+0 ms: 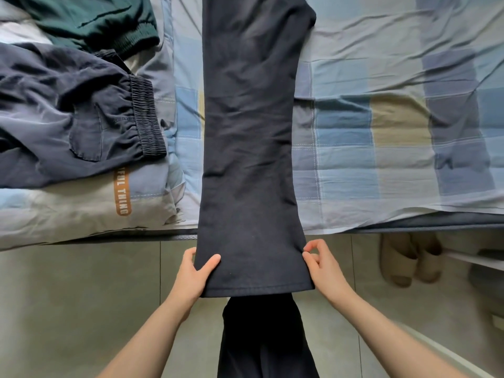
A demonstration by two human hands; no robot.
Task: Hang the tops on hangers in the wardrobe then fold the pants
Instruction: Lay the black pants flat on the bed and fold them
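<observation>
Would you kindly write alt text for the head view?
Two hands hold the hem end of dark pants laid lengthwise on a plaid bed: the left hand grips one corner, the right hand pinches the other. Navy pants and a green garment lie left.

A bed (381, 118) under a blue checked sheet (395, 159) fills the upper view; grey floor tiles (68, 309) lie below, beige slippers (409, 260) tucked under its edge.

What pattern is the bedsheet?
Blue, grey and tan checks on the bedsheet, head view.
</observation>
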